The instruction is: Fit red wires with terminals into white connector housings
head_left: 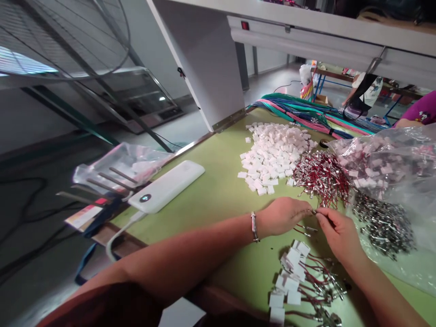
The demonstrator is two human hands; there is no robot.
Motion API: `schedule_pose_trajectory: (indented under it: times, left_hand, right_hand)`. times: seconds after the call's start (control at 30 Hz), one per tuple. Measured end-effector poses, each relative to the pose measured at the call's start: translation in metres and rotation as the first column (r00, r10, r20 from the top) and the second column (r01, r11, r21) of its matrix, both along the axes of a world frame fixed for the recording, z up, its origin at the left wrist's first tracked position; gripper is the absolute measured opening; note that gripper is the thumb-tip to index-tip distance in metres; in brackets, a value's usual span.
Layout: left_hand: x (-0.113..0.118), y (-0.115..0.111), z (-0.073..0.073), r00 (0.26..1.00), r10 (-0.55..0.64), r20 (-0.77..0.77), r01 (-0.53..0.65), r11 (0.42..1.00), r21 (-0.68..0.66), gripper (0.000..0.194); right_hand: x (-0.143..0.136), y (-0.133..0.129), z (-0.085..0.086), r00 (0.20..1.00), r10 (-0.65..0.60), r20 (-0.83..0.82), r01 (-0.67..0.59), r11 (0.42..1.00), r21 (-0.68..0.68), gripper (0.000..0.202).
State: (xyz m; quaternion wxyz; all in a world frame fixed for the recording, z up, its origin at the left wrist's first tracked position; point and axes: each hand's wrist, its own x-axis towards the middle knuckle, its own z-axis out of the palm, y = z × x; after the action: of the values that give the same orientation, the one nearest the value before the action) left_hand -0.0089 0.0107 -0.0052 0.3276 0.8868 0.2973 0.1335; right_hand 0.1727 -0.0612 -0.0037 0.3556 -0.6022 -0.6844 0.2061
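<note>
- The left hand (281, 215), with a silver-coloured metal bracelet (254, 227) at its wrist, has its fingertips drawn together on a tiny dark metallic piece (314, 212).
- The right hand (340, 234) meets it there, thumb and forefinger pinched on the same piece, which is too small to make out fully.
- That piece is held above the green table (221, 181), in front of a heap of short red wires with silver metal ends (322, 177).
- Just below the left hand, a few thin red wires with metal tips (308, 230) show; whether it grips them I cannot tell.
- Nearer the person, flat white rectangular pieces with red wires attached (291, 277) lie in an overlapping group, their metal ends pointing right.
- Beyond the hands, a broad pile of small white plastic pieces (272, 154) lies next to the red wires.
- To the right, a heap of small dark metal parts (384, 225) lies on clear plastic, near a transparent bag of white pieces (408, 154).
- Long teal, blue and pink cables (289, 109) stretch along the far edge.
- At the left, a white oblong device with a round emblem (170, 186) has a white cable (131, 221) attached.
</note>
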Motion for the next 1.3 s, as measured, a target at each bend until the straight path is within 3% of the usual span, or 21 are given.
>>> schedule_pose_trajectory:
  times: [0.13,0.3,0.4,0.53,0.6,0.7,0.8,0.9,1.03,1.17,1.23,1.3]
  left_hand:
    - [0.0,0.0,0.002,0.999,-0.027,-0.042,0.028,0.999,0.031,0.036]
    - [0.0,0.0,-0.001,0.988,-0.026,-0.15,0.051,0.985,0.164,0.031]
    - [0.002,0.0,-0.001,0.943,-0.095,-0.32,0.191,0.939,0.286,0.017]
    - [0.007,0.0,0.003,0.9,-0.141,-0.412,0.291,0.899,0.328,0.017]
    - [0.008,0.001,0.005,0.913,-0.131,-0.386,0.268,0.906,0.327,0.018]
    - [0.007,0.003,0.005,0.948,-0.126,-0.292,0.225,0.914,0.338,0.021]
    - [0.002,0.004,0.003,0.965,-0.173,-0.197,0.23,0.919,0.321,0.023]
    - [-0.003,0.004,0.0,0.971,-0.17,-0.166,0.213,0.93,0.299,0.027]
    - [-0.005,0.004,0.002,0.992,-0.086,-0.097,0.104,0.974,0.203,0.03]
    - [-0.004,0.005,0.01,0.991,0.108,-0.079,-0.104,0.993,0.053,0.029]
    - [-0.004,0.005,0.013,0.982,0.164,-0.09,-0.165,0.986,0.0,0.024]
    - [-0.005,0.005,0.014,0.989,0.135,-0.053,-0.138,0.989,-0.044,0.024]
  right_hand:
    - [0.004,0.0,0.0,1.0,0.022,0.019,-0.023,1.0,0.004,0.024]
    - [0.008,0.002,0.001,0.968,0.124,0.218,-0.135,0.99,0.036,0.023]
    - [0.007,0.001,0.001,0.929,0.205,0.309,-0.195,0.979,-0.064,0.023]
    - [0.0,0.0,0.007,0.955,0.188,0.228,-0.138,0.965,-0.221,0.022]
    - [0.005,0.002,0.015,0.955,0.177,0.239,-0.119,0.964,-0.24,0.021]
    - [0.034,0.006,0.03,0.906,0.112,0.408,-0.027,0.978,-0.209,0.022]
    - [0.076,0.008,0.035,0.791,-0.054,0.61,0.206,0.961,-0.182,0.023]
    - [0.103,0.01,0.028,0.662,-0.107,0.742,0.333,0.929,-0.163,0.013]
    - [0.101,0.01,0.015,0.544,-0.028,0.839,0.34,0.921,-0.19,0.015]
    - [0.084,0.011,0.01,0.445,-0.06,0.894,0.371,0.921,-0.122,0.02]
    - [0.082,0.014,0.008,0.466,-0.101,0.879,0.407,0.907,-0.112,0.02]
    - [0.086,0.016,0.008,0.522,-0.114,0.845,0.422,0.896,-0.14,0.018]
